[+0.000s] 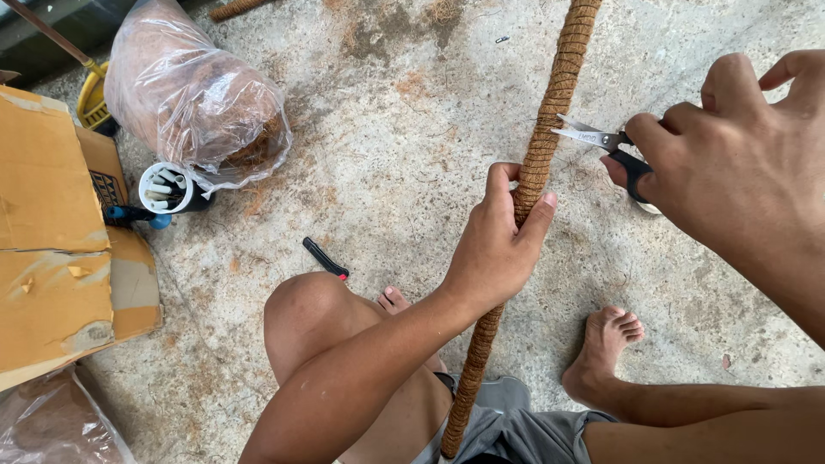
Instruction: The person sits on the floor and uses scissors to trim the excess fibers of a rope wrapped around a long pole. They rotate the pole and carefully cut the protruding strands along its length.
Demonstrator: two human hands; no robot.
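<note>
Brown coir fibre wrapped the long pole (543, 155), which ran from the person's lap up across the concrete floor (404, 172) and out of the top of the view. The left hand (498, 249) was closed round the pole at mid-length, fingers curled over it, thumb on the near side. The right hand (739, 155) gripped black-handled scissors (601, 142); the blades stood slightly apart, tips just beside the pole's right edge, above the left hand. On the floor to the left lay a small black tool with a red tip (326, 258), a clear plastic bag of brown fibre (202, 99) and a cardboard box (51, 232).
</note>
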